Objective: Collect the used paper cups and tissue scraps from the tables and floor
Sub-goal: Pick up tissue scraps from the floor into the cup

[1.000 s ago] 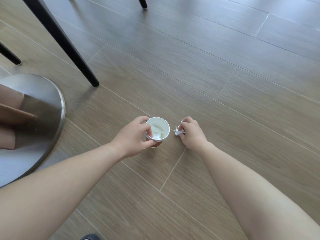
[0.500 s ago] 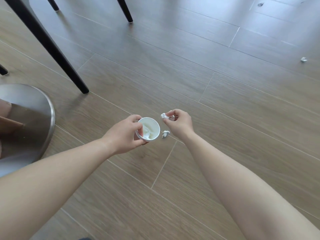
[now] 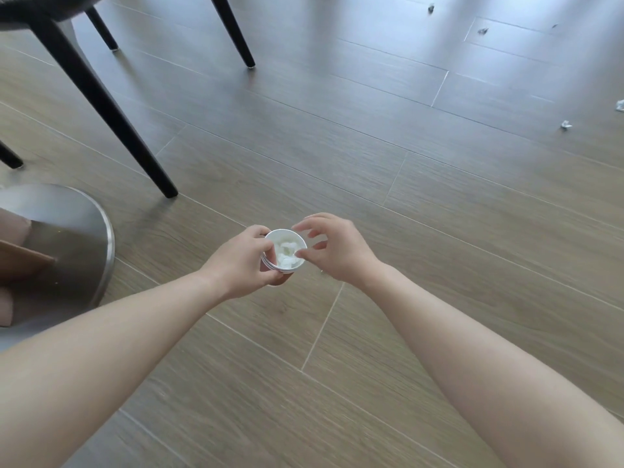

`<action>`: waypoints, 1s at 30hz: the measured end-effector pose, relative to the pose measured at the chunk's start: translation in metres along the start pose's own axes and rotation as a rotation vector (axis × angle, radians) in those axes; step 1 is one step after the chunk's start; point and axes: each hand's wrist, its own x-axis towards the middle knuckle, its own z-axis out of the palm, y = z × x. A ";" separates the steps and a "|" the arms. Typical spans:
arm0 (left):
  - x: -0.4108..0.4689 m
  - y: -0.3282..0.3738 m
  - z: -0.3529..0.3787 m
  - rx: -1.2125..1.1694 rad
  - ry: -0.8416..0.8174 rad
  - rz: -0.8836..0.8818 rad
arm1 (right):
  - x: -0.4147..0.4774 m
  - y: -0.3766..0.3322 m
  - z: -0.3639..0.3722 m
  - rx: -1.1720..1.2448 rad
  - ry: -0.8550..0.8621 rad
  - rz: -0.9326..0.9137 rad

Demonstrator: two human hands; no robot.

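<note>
My left hand [image 3: 241, 261] grips a stack of white paper cups [image 3: 270, 263] above the wooden floor. White tissue scraps [image 3: 287, 253] fill the top cup. My right hand [image 3: 332, 251] hovers at the cup's right rim, fingers spread and loosely bent, thumb tip touching the rim, holding nothing that I can see. More tissue scraps lie on the floor at the far right [image 3: 565, 124], at the right edge [image 3: 620, 105], and small dark-looking bits at the top right [image 3: 483, 30].
Black chair legs [image 3: 101, 106] stand at the upper left, another leg [image 3: 234, 32] farther back. A round metal table base [image 3: 84, 238] sits at the left edge. Bare wooden floor [image 3: 439, 214] stretches to the right.
My right hand lifted the tissue scraps from the floor and let them go into the cup. The view tilted up, bringing more scraps at the far right into sight.
</note>
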 end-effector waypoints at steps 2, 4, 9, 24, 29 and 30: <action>-0.002 -0.004 0.000 0.007 0.004 -0.011 | 0.003 0.001 0.000 -0.005 0.031 -0.021; -0.003 -0.009 0.001 0.012 0.004 -0.024 | 0.006 0.003 0.001 -0.038 0.051 -0.045; 0.000 -0.011 0.005 0.015 -0.030 -0.028 | 0.010 0.024 0.003 -0.177 0.022 -0.010; 0.017 -0.016 0.035 -0.034 -0.082 -0.072 | 0.018 0.108 0.021 -0.518 -0.276 0.219; 0.012 -0.023 0.039 -0.052 -0.098 -0.095 | 0.020 0.110 0.042 -0.514 -0.290 0.187; 0.011 -0.025 0.039 -0.057 -0.098 -0.101 | 0.021 0.111 0.044 -0.511 -0.282 0.195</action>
